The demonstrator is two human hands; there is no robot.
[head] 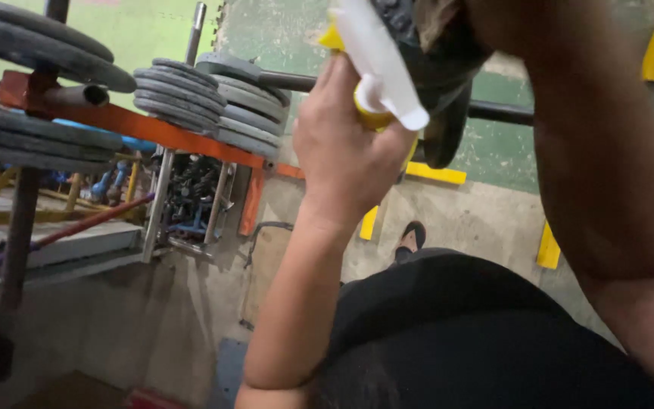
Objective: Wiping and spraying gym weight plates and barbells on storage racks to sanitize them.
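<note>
While standing on the worn green-and-grey concrete floor (pixel 493 151) of a gym: left hand (pixel 342 151) wrapping shut around a yellow-and-white plastic spray bottle (pixel 380 68) at twelve o'clock; right hand out of sight; round grey iron plates (pixel 183 91) stacking at ten o'clock on an orange rack (pixel 138 125).

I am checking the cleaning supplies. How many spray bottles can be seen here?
1. The spray bottle, white with yellow, is in the left hand, raised near the barbell plate. Others may be hidden.
</note>
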